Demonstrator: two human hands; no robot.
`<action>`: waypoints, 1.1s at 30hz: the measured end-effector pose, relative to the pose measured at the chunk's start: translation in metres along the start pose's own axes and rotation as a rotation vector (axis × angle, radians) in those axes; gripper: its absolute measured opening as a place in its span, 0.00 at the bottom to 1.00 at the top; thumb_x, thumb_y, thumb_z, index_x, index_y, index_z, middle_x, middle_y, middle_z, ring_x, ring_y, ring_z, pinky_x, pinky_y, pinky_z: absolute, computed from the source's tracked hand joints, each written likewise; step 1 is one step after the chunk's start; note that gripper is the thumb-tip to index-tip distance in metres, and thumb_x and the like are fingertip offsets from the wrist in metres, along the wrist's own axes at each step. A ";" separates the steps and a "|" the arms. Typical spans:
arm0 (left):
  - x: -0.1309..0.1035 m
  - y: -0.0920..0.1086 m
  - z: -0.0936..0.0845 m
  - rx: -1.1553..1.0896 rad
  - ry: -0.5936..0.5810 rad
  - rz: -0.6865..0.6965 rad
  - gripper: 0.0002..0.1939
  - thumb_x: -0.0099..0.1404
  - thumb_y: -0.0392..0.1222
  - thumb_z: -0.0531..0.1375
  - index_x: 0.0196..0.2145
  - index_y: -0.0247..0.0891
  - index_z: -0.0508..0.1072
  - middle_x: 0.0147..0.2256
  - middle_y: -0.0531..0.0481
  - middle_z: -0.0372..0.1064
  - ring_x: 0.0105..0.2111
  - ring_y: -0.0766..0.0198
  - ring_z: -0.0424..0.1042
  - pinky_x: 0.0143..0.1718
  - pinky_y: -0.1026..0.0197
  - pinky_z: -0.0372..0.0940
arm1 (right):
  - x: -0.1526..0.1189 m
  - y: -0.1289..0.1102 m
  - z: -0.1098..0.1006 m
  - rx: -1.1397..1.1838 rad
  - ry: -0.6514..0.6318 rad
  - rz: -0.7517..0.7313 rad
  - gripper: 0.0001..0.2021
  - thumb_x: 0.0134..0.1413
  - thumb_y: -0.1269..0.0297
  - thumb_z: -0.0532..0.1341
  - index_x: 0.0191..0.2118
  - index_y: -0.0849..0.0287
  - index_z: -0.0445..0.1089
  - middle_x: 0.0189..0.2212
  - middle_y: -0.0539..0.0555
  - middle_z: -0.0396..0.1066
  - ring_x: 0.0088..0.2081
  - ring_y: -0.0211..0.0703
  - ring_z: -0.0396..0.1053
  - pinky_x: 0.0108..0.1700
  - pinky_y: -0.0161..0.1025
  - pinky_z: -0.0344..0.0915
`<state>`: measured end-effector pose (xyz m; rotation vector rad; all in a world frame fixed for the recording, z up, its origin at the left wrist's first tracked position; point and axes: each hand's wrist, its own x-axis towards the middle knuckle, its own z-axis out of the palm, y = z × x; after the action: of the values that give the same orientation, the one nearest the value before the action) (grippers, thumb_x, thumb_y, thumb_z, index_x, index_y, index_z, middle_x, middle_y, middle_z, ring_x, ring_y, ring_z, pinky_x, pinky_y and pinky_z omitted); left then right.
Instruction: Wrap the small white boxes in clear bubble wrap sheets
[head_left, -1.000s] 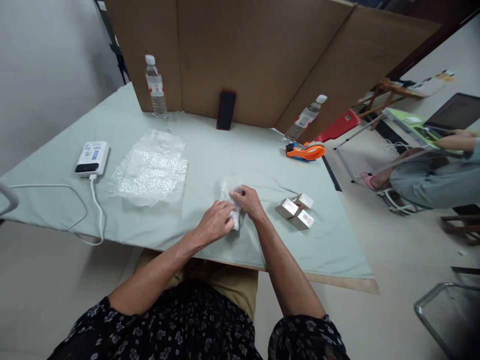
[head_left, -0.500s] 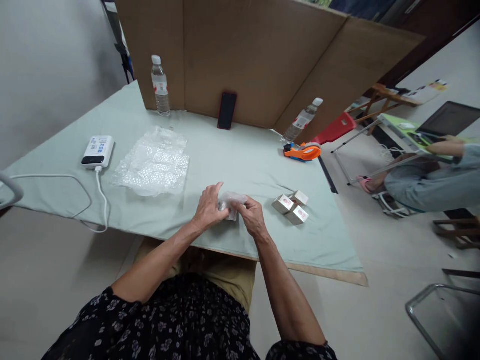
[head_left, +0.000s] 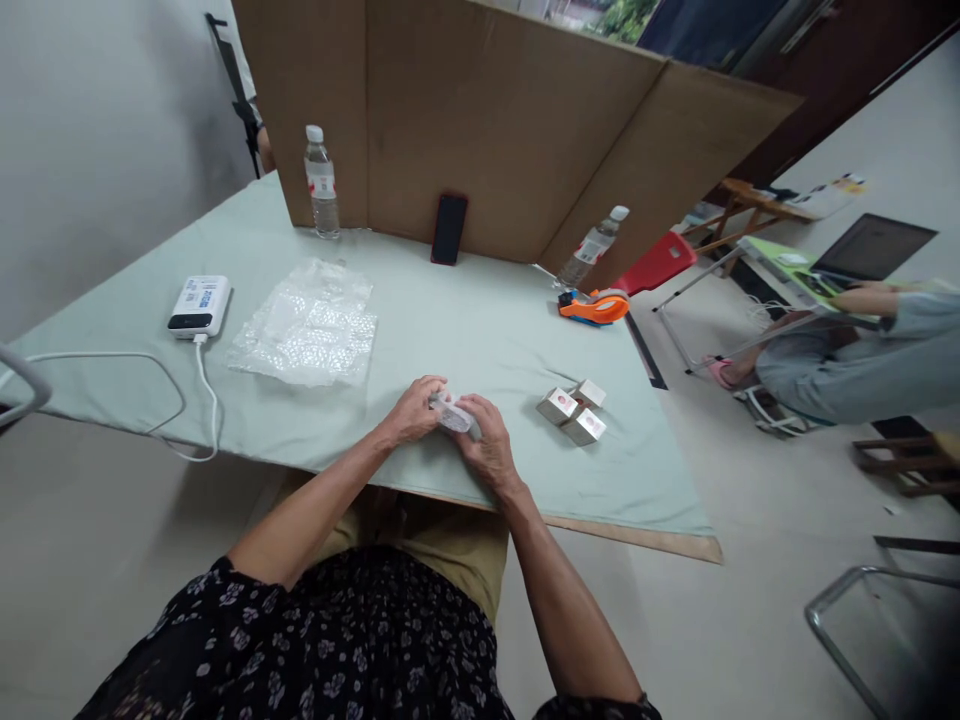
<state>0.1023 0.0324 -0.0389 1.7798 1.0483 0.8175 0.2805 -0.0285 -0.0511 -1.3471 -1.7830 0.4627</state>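
Near the table's front edge, my left hand (head_left: pixel 417 410) and my right hand (head_left: pixel 487 443) hold a small bubble-wrapped bundle (head_left: pixel 452 415) between them. The fingers of both are closed on its two ends; what lies inside the wrap cannot be made out. To the right stand small pale boxes (head_left: pixel 557 405) with round red marks, close together. Sheets of bubble wrap (head_left: pixel 307 325) lie flat at the left. An orange tape dispenser (head_left: pixel 596 307) rests at the back right.
A cardboard screen (head_left: pixel 480 130) stands behind the table (head_left: pixel 450 310), with a phone (head_left: pixel 449 229) and two water bottles (head_left: pixel 322 190) before it. A white power bank (head_left: pixel 200 306) with a cable lies left. A person (head_left: pixel 832 360) sits by a laptop at right.
The loose wrap that stuck up between my hands is now folded down around the bundle. My left fingers have closed on its left end, and my right hand has moved round its right side.
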 end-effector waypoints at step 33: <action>-0.022 -0.014 -0.002 -0.778 -0.151 -0.237 0.43 0.55 0.43 0.67 0.65 0.35 0.57 0.45 0.43 0.67 0.38 0.61 0.71 0.36 0.59 0.70 | 0.033 -0.005 -0.002 0.466 -0.112 0.426 0.15 0.49 0.51 0.66 0.37 0.57 0.73 0.27 0.49 0.71 0.30 0.40 0.65 0.34 0.38 0.61</action>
<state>0.0865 0.0171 -0.0531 1.0170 0.6838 0.7827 0.2765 -0.0003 -0.0328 -1.3717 -1.3469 1.1284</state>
